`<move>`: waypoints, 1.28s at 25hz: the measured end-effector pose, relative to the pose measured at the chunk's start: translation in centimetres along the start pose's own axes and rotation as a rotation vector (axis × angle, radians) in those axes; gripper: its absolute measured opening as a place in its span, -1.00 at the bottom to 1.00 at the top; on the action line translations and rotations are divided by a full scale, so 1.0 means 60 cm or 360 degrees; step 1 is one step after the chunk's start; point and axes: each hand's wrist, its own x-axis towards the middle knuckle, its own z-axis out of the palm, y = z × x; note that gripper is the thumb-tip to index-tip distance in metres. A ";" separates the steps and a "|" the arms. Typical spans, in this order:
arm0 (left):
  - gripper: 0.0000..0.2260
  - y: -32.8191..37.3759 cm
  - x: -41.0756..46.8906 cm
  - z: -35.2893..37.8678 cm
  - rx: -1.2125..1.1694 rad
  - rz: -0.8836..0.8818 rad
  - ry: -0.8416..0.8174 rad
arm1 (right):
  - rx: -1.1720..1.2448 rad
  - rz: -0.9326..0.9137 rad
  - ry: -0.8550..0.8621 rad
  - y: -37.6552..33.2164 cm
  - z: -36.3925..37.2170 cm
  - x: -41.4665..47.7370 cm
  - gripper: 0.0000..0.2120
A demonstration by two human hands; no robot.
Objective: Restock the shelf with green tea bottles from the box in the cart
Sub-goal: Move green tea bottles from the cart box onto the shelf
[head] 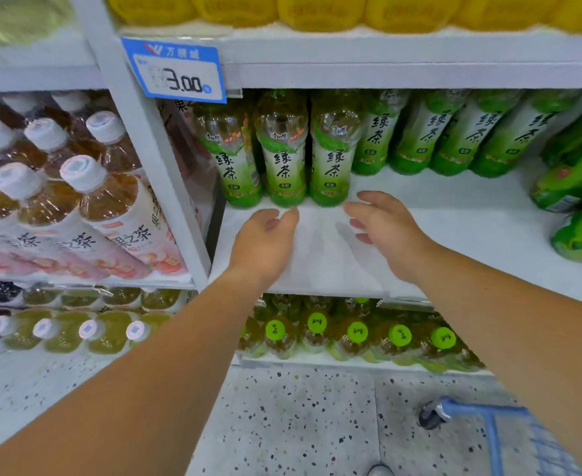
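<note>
So both hands are out over the shelf, mid-frame, and neither is holding anything. The left hand [265, 242] has its fingers loosely curled with the thumb sticking out toward the right. The right hand [385, 231] is much the same: relaxed, half-bent fingers, palm turned inward. Can't tell if either is actually touching the shelf [454, 214], which is a flat, matte white board.

Just past the fingertips are the green tea bottles [284, 156]. Three stand upright side by side at the front, with more in a row behind them running toward the upper right. They're clear ribbed plastic up top, with a glossy wrap that fades from white to bright green at the base and has dark green characters down the middle.

Upper left of them hangs a blue-and-white price tag [176, 70] reading 3.00. The left side of the frame has brownish tea bottles [111, 207] with white caps and pink peachy labels. Along the top edge are blurry yellow packs [317, 8], and at the right edge some shiny green wrapped packs [578, 187]. On the shelf below are round lime-green caps [356, 331]. At the bottom there's speckled terrazzo floor [300, 424], with a blue wire cart [488, 427] in the lower right corner.
</note>
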 end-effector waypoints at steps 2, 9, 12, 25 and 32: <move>-0.61 0.003 -0.029 -0.006 -0.0017 -0.0017 -0.0123 | -0.0020 0.0078 -0.0037 0.004 -0.014 -0.034 -0.47; -0.41 0.033 -0.161 -0.018 -0.0061 -0.0176 -0.0405 | -0.0298 0.0265 -0.0116 0.010 -0.075 -0.168 -0.39; -0.32 0.071 -0.231 -0.033 0.0074 -0.0165 -0.0520 | -0.0284 0.0323 -0.0108 -0.001 -0.110 -0.235 -0.45; -0.44 0.219 -0.493 -0.092 0.0193 0.0079 -0.0536 | -0.0118 0.0145 -0.0043 -0.089 -0.247 -0.503 -0.57; -0.53 0.227 -0.562 -0.038 0.0028 0.0145 -0.0802 | -0.0145 0.0256 0.0317 -0.057 -0.333 -0.631 -0.50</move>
